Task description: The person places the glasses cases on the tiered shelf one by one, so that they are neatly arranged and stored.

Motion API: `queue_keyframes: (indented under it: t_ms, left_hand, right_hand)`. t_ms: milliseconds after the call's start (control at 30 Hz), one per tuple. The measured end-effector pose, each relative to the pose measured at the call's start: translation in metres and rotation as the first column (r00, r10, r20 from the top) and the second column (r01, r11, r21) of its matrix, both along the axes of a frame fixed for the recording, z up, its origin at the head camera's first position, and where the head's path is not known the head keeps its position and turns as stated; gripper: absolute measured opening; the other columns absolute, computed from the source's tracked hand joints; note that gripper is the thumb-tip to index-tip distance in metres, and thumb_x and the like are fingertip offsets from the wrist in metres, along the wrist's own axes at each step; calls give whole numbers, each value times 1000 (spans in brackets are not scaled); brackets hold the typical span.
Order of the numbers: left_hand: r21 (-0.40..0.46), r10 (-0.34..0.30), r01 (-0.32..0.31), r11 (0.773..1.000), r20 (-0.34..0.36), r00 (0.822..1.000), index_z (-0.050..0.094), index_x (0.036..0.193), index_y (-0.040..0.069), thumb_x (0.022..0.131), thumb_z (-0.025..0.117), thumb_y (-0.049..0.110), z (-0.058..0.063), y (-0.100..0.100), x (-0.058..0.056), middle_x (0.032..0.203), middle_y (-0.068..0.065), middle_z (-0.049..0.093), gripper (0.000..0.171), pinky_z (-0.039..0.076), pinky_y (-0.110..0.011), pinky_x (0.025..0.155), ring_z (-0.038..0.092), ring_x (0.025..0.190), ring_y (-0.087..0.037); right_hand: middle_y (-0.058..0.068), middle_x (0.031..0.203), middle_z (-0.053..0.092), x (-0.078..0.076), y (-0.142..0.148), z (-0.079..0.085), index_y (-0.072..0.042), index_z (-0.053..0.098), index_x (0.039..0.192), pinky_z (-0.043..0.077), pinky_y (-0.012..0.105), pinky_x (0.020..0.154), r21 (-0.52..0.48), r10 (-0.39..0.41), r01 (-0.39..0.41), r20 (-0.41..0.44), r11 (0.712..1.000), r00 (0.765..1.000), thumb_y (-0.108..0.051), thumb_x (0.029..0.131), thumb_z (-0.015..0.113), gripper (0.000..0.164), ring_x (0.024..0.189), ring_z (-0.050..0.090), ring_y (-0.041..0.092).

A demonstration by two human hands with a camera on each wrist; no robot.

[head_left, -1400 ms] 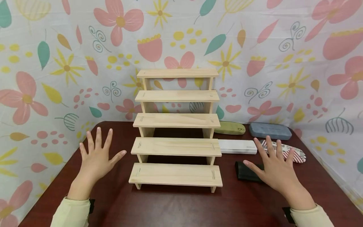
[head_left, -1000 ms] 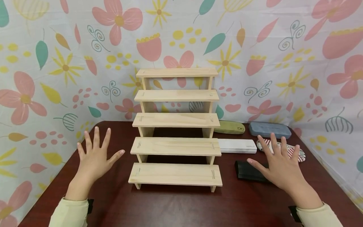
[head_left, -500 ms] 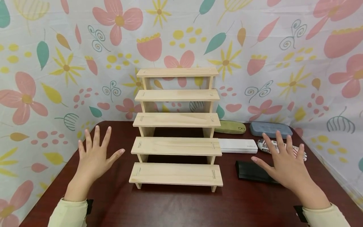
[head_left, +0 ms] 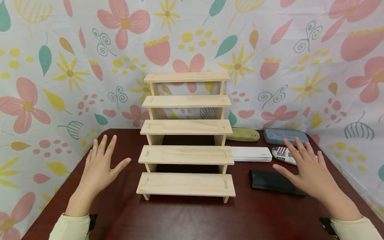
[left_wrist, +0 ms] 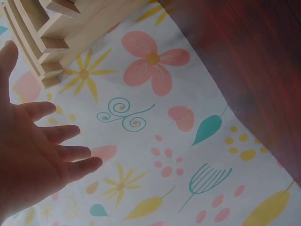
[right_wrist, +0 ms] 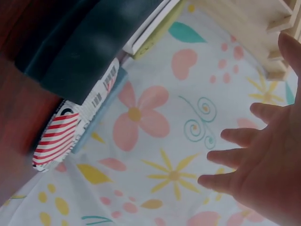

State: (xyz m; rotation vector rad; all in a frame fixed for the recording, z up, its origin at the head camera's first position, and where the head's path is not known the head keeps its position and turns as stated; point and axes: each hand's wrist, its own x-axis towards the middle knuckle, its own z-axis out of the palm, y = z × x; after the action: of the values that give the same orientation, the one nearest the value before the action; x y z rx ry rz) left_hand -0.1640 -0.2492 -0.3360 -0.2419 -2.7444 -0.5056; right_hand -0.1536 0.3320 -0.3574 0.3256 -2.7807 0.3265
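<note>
My left hand point(head_left: 97, 170) hovers left of a light wooden five-step display stand point(head_left: 186, 155), fingers extended and holding nothing. On the other side, my right hand point(head_left: 313, 175) hangs with spread fingers over the table's right part. Closest to it lies a long black case point(head_left: 271, 181), whose right end the hand partly covers. Behind those fingers is a case with red stripes and black print point(head_left: 283, 154), also partly hidden; the right wrist view shows its striped end point(right_wrist: 59, 136). Both palms appear bare in the wrist views.
Right of the stand lie a white case point(head_left: 252, 154), an olive-green eyeglass case point(head_left: 243, 134) with a glasses mark, and a blue case point(head_left: 285, 136). Flower-patterned cloth point(head_left: 192, 36) rises behind and beside the dark red-brown table point(head_left: 186, 220).
My right hand has drifted to the right, uncovering more of the black case. My left hand has turned slightly, and its fingers look closer together. The stand and cases stay put.
</note>
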Motion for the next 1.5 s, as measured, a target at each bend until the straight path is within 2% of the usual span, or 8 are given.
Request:
queue_keyframes:
  t_ms: [367,600,700,800,867,1000,1333,1500]
  left_hand:
    - [129,-77,72,989,37,996,14,154,7,88,68,44,-5,-4,-1,154,-26,18,93,15,-75,103,9,140,-49]
    - [208,-135,110,972,110,985,14,154,4,86,73,38,-6,-4,-1,151,-30,20,97,23,-73,101,16,136,-53]
    - [234,-145,109,966,143,979,13,154,4,86,73,37,-8,-5,-1,149,-31,23,97,27,-72,99,21,133,-53]
    - [264,-157,110,958,164,974,13,154,4,87,72,36,-12,-7,-1,146,-31,28,95,33,-68,99,32,128,-52]
    - [297,-173,115,948,179,969,15,153,2,87,72,33,-16,-8,-2,145,-31,31,93,36,-65,99,36,126,-51]
    - [369,-211,124,921,205,956,17,152,0,89,71,31,-22,-8,-2,142,-31,36,89,40,-61,99,41,124,-49]
    - [511,-280,100,854,289,916,25,150,1,89,71,29,-31,-6,-4,136,-26,46,81,48,-50,95,48,121,-43]
    - [581,-303,56,812,337,891,27,149,1,90,70,26,-40,-7,-6,136,-26,47,77,51,-43,91,51,120,-41]
  right_hand:
    - [28,152,24,-7,14,-7,-19,17,155,22,75,98,-260,141,-126,38,957,989,-28,83,77,94,134,22,55]
    - [27,153,22,-6,25,-12,-28,9,156,33,71,86,-316,138,-81,162,945,977,-29,87,73,94,127,31,57]
    - [24,154,21,-6,31,-18,-30,8,155,35,40,109,-373,180,-104,174,922,968,-25,89,71,92,141,26,32]
    - [23,155,21,-7,38,-23,-30,7,155,25,0,98,-433,237,-144,167,890,957,-18,90,70,91,137,19,-7]
    - [19,155,22,-8,42,-27,-29,7,155,25,-5,89,-464,267,-164,165,871,949,-15,90,69,90,126,20,-22]
    - [-5,156,24,-10,51,-33,-26,7,156,31,-3,88,-516,313,-182,179,837,933,-11,91,67,90,122,24,-24]
    - [-25,145,31,-12,69,-45,-17,5,156,40,4,88,-688,465,-215,199,693,862,6,92,58,87,124,32,-19]
    - [-24,146,34,-14,76,-51,-10,7,155,45,9,89,-782,598,-286,135,554,790,19,90,51,84,128,34,-12]
